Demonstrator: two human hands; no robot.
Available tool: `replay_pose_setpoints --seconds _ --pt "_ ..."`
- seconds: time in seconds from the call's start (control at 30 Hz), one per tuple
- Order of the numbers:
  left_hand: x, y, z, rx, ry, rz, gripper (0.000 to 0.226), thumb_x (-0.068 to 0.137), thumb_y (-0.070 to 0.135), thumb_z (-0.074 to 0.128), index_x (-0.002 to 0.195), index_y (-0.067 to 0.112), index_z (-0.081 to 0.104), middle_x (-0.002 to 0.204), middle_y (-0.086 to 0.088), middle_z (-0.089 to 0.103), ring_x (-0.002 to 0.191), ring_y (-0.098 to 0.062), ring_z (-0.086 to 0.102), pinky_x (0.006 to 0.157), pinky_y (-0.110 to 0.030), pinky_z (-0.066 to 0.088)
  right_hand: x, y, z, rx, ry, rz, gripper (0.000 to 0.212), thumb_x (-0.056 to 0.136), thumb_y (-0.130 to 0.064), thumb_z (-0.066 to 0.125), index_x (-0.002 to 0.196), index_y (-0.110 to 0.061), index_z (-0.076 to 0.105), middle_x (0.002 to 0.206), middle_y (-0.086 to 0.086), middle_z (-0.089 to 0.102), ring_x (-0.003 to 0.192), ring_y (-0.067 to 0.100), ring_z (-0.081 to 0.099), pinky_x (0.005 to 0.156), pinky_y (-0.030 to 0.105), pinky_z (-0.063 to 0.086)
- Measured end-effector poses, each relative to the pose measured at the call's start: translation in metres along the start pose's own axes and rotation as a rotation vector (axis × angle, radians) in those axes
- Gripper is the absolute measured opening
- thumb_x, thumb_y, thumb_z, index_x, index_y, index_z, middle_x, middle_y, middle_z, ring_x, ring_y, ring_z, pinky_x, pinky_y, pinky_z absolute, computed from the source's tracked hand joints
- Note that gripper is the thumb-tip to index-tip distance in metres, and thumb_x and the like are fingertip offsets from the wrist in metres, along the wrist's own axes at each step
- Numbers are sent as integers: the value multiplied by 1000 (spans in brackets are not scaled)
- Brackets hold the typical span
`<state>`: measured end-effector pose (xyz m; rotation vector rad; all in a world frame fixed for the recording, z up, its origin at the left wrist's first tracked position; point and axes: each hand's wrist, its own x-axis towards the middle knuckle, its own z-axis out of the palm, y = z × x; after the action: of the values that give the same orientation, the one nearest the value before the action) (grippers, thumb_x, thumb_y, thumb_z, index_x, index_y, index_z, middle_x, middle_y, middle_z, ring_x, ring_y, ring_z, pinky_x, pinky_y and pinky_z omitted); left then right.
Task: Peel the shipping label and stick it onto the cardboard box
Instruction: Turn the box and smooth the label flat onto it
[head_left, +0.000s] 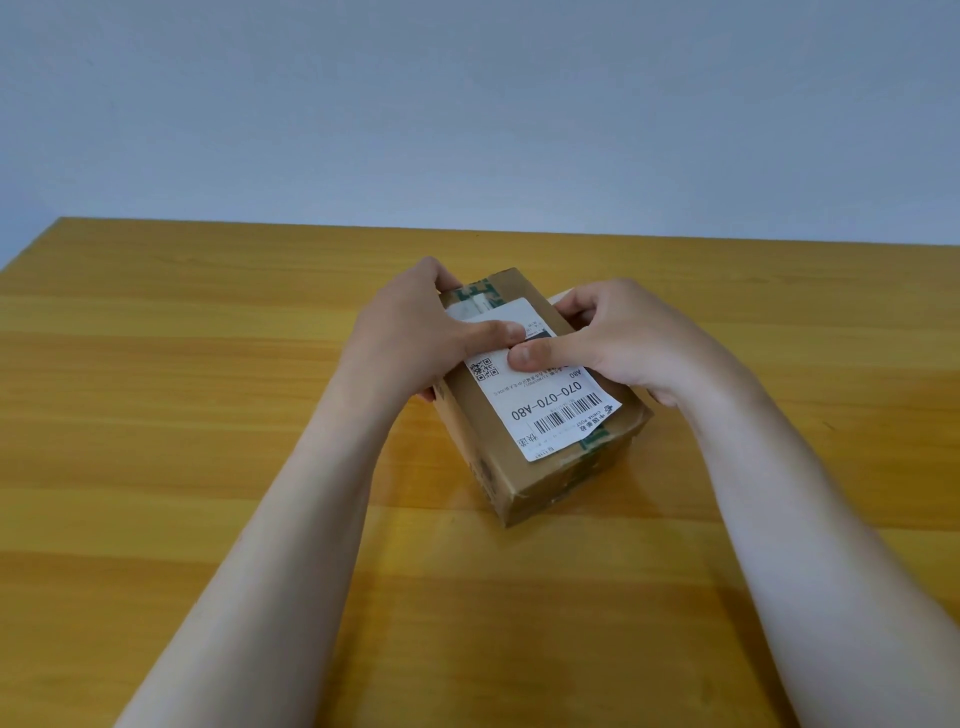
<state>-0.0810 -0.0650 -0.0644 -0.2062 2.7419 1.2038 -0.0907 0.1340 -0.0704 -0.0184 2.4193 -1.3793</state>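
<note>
Pale wall behind, wooden counter (208, 415) mid-frame: left hand (415, 332) and right hand (613, 343) clasp the cardboard box (524, 483), thumbs pinning the shipping label (545, 410), whose near right corner overhangs and may wrinkle.

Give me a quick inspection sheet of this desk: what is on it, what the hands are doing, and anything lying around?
Surface: wooden table, yellow-brown, bare apart from the box.
Job's things: cardboard box sits on the table, turned at an angle; white shipping label lies on its top face, over green tape.
Clutter: nothing seen.
Grippers: left hand grips the box's left side, thumb pressing on the label; right hand grips the right side, thumb also on the label. A bit of white, perhaps the backing paper, shows behind the right hand's fingers.
Cables: nothing seen.
Surroundings: plain pale wall behind the table.
</note>
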Motion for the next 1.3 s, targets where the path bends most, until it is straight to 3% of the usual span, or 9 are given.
replay_pose_setpoints --seconds 0.23,0.33,0.5,0.77,0.9,1.0,1.07,1.2,1.3 --pt "1 0 3 44 6 -5 56 74 56 85 99 21 48 98 -1 69 81 -25 73 51 -44 64 -3 -4 2 -46 26 -2 43 67 -45 97 94 -19 77 78 -4 83 70 15 81 69 37 63" --pt "1 0 6 87 40 -17 57 73 65 80 94 23 47 89 1 71 79 -24 72 62 -50 66 -3 -5 4 -71 53 0 48 64 -52 96 85 -12 78 72 -3 81 63 12 76 63 30 52" --pt "2 1 10 155 99 -45 59 71 76 72 89 25 47 83 6 69 78 -22 68 75 -51 63 -2 -5 7 -103 116 7 69 62 -59 93 85 3 74 73 5 80 61 17 70 62 33 44" --pt "-2 4 6 215 86 -67 57 73 78 67 82 25 48 85 4 69 82 -25 67 79 -50 62 1 -3 5 -79 109 -4 54 70 -54 92 71 -9 62 41 -9 49 31 6 46 35 14 31" --pt "-3 7 5 237 49 -76 57 75 79 64 86 26 48 89 3 69 86 -27 68 82 -50 61 -2 -3 3 -70 62 12 51 76 -53 89 62 -10 67 52 -6 69 41 11 63 43 20 45" --pt "-4 9 5 251 42 -84 57 79 78 63 91 24 49 92 3 67 89 -26 66 81 -45 59 -3 -4 0 -76 50 27 47 81 -53 85 84 -7 80 70 -7 79 51 13 71 55 29 56" --pt "-3 8 3 262 69 -88 58 84 76 61 100 21 51 94 2 65 93 -28 64 78 -41 53 -5 -5 0 -128 65 20 43 80 -61 81 99 -22 83 83 -14 80 59 12 74 68 39 62" --pt "0 1 -8 236 149 -94 50 94 68 55 112 22 53 100 1 65 96 -30 65 77 -41 50 -11 -9 -6 -144 4 6 36 80 -62 80 104 -36 81 92 -19 82 91 14 78 93 50 60" --pt "-4 2 -18 127 69 -117 50 92 69 59 116 26 56 99 6 66 88 -22 66 79 -45 61 -15 -11 -12 -119 -90 2 41 78 -55 82 115 -38 79 101 -17 82 100 13 79 96 52 59"
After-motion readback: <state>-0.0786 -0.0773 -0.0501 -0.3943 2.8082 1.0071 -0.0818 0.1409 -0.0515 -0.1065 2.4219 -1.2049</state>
